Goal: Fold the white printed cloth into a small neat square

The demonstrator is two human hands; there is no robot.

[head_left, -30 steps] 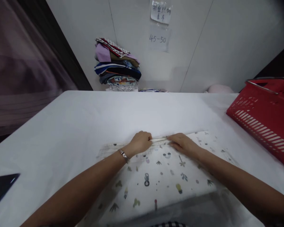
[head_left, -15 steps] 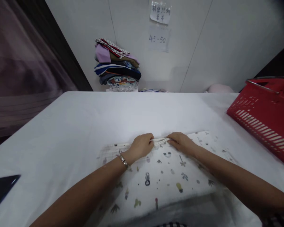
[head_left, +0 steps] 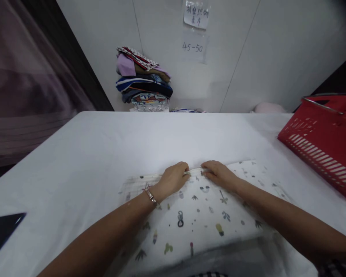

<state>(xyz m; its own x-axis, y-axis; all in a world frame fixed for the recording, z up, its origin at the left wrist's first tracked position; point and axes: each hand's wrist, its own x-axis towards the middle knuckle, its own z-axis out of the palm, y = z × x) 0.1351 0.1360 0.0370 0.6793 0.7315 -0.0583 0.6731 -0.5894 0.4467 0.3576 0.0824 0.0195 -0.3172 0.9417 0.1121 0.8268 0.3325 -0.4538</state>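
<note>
Layers at the far edge of the white printed cloth (head_left: 202, 215), which stood apart between the two hands half a second ago, now lie together as one narrow strip; the hands themselves have barely shifted. The cloth is at the lower middle of the frame, spread on a white table (head_left: 103, 146) — its near edge slants toward the bottom of the frame, above a grey, shadowed patch. Small plants, bulbs and dots are printed across it.

Left hand (head_left: 174, 179), just left of the frame's centre line, is pinched on the far edge, thumb and fingers curled round it. Right hand (head_left: 220, 175), a little right of centre, is clamped on the same edge, with its fingers on the far side and the thumb nearer. A short stretch of edge shows between them. On the left wrist is a metal bracelet (head_left: 150, 195); a checked sleeve (head_left: 340, 267) shows at the lower right.

A red basket (head_left: 328, 142) with slotted sides stands at the right edge of the frame, and a dark flat object (head_left: 4, 232) lies at the lower left. Folded fabrics (head_left: 144, 77) are piled at the upper left of centre — beside two handwritten papers (head_left: 194, 47) on the pale wall (head_left: 233, 38).
</note>
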